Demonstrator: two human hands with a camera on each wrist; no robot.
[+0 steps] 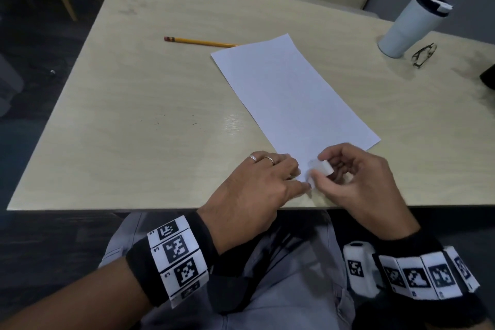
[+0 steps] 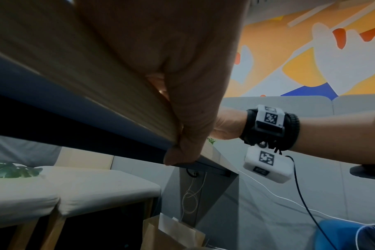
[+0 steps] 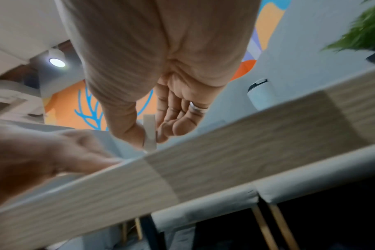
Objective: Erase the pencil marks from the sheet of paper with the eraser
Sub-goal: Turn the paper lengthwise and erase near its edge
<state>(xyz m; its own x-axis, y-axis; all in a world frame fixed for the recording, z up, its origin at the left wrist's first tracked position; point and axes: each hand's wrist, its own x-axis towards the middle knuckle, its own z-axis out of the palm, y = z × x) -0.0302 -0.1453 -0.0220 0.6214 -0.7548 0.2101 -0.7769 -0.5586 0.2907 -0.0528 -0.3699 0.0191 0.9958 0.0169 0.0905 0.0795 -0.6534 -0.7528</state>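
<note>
- Eraser (image 1: 320,167), small and white, sits pinched between the thumb and fingers (image 1: 325,154) of my right hand (image 1: 356,179), its lower end touching the near end of the sheet of paper (image 1: 292,94).
- From the right wrist view, the eraser (image 3: 149,133) stands nearly upright below my palm, with my thumb on one side and my curled fingers (image 3: 178,126) on the other.
- My sheet of paper is white and lies at a slant on the pale wood-grain worktop (image 1: 134,115), its near end close to the front edge. I cannot make out any pencil marks on it from the head view.
- My left hand (image 1: 249,195) lies flat, palm down, just left of the eraser, fingers straight and pressing on the near left corner of the paper. It wears rings on two fingers.
- In the left wrist view, my left hand (image 2: 182,84) shows as a blurred palm against the worktop edge.
- A yellow pencil (image 1: 201,41) with a pink end lies beyond the paper's far left corner, its tip hidden under the sheet.
- A white tumbler (image 1: 409,27) with a dark lid stands at the far right of the worktop, and folded glasses (image 1: 424,55) lie just beside it.
- Both wrists carry black bands with black-and-white square markers.
</note>
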